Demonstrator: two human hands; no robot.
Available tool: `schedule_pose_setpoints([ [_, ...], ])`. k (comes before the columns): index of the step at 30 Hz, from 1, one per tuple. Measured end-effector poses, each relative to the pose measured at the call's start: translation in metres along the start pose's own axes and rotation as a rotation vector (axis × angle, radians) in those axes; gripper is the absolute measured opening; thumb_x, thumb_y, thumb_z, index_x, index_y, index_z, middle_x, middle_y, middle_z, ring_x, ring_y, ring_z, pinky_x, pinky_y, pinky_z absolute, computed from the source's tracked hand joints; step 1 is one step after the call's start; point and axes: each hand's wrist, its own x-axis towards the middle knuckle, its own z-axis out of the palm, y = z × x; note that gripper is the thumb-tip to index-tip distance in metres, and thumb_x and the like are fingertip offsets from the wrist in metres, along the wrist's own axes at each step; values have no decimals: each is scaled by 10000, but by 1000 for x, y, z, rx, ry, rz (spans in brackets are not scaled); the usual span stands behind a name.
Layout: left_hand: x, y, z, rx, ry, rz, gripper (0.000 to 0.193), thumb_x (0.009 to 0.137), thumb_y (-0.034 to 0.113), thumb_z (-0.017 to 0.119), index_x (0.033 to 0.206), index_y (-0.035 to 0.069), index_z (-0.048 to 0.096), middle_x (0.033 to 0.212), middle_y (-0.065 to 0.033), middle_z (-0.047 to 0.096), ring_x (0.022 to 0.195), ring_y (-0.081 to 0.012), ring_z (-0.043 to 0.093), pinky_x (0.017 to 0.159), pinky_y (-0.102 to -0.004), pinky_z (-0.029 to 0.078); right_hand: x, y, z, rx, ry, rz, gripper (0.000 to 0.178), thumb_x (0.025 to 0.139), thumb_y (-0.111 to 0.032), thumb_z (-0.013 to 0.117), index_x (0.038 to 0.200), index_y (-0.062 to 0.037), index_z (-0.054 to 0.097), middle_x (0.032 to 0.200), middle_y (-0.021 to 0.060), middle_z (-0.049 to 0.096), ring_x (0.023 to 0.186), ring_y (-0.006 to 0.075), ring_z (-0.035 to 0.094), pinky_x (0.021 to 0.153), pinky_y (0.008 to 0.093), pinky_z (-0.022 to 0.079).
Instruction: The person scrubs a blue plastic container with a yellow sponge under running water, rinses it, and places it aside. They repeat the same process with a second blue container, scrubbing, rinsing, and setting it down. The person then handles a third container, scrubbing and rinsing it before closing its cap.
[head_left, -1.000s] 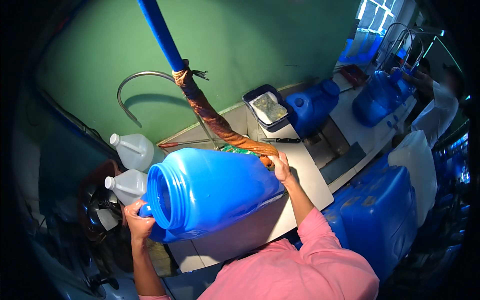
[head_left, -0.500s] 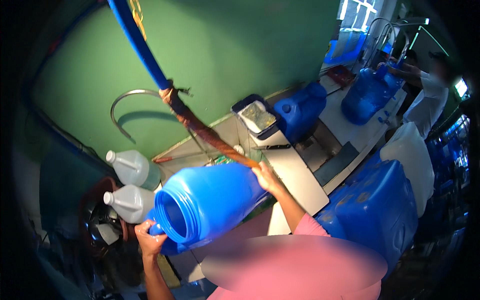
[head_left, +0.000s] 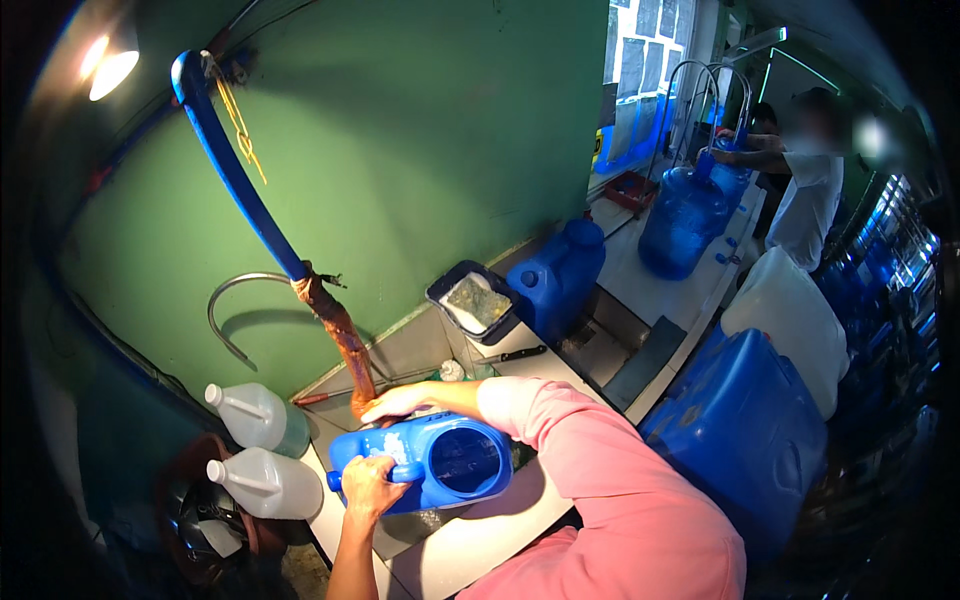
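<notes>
Blue plastic jug with a wide round mouth and a moulded handle is low in the middle of my view, its mouth turned up toward me; I read the clock from there. At nine o'clock a translucent white plastic bottle with a white cap is just beside it, with a matching capped bottle between nine and ten; a leftward swing of the jug could knock either one over. Near eleven, a long blue hose ends in a brown twisted cloth wrapping that reaches down to the jug's far side; if nothing pins that end, it could slide off. At eight, my left hand has its fingers curled tightly around the handle; were the grip wet, the jug could twist under its own weight. At twelve, my right hand lies over the jug's far edge, fingers close together beside the wrapping; whether they pinch it, I cannot tell. Between one and two lies a black-handled knife, near my loose pink sleeve at three, and a careless forearm could drag it along the pale tiled counter or catch the blade.
</notes>
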Motion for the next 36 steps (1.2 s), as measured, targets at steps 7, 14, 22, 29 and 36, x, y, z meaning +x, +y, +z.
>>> schedule_pose_setpoints([
  [7,28,-14,29,-66,-406,-459,619,665,593,815,1110,166,756,1134,-67,749,1119,-246,678,937,-404,530,-52,-68,45,-668,246,-515,327,766,-314,654,763,11,619,674,215,606,583,389,588,575,503,470],
  [14,8,-36,47,-418,-331,-796,668,713,589,819,964,-26,742,975,-211,755,922,-323,737,847,-433,538,-111,12,55,-854,725,173,544,917,-539,593,1104,-46,727,1350,255,535,1351,426,410,1167,552,229],
  [22,15,15,69,-964,-165,-687,678,998,567,492,1187,-52,696,1184,-261,670,1128,-346,616,1017,-437,452,-107,39,140,44,782,103,711,890,-298,705,1446,-6,373,1258,234,636,1098,345,661,954,434,512],
  [29,78,-11,25,-374,558,-466,914,742,437,863,1444,18,454,1442,-259,402,1328,-406,457,1071,-489,431,-99,27,139,-208,947,2,850,724,-316,733,1440,43,449,1035,289,691,949,422,692,843,475,541],
  [36,98,16,44,-768,438,-464,378,907,218,660,1196,2,549,1102,-236,604,1102,-442,560,962,-488,455,-124,-17,125,-351,768,150,610,729,-301,723,1240,10,605,810,237,694,744,412,688,707,496,542],
])
